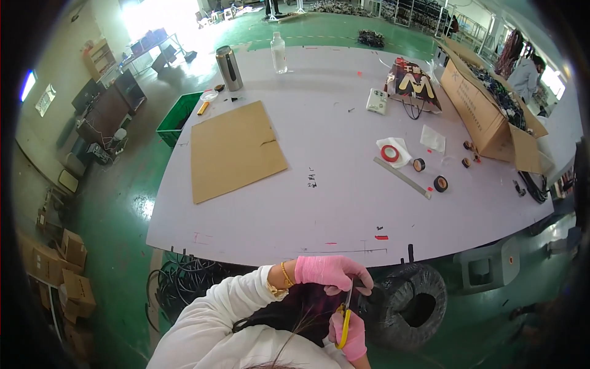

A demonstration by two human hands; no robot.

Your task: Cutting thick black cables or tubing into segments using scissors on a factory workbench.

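Note:
My left hand (326,272), in a pink fingerless-looking glove with a gold bracelet at its wrist, bends over the table's near edge. Its fingers are closed on something dark that I cannot make out. Just below it my right hand (351,337), also in a pink glove, grips a pair of yellow-handled scissors (345,329). The blades point up and reach the left fingertips. Close by on the right stands a large coil wrapped in black plastic (399,317). Dark strands hang in front of my body and hide part of the space below the left hand.
On the pale table (332,215) lie a cardboard sheet (236,154), a steel ruler (402,178), red tape (389,154) and black tape (440,184). Farther off stand a tumbler (229,69), a bottle (279,54) and a carton of cables (473,104). A grey plastic stool (488,270) is at right.

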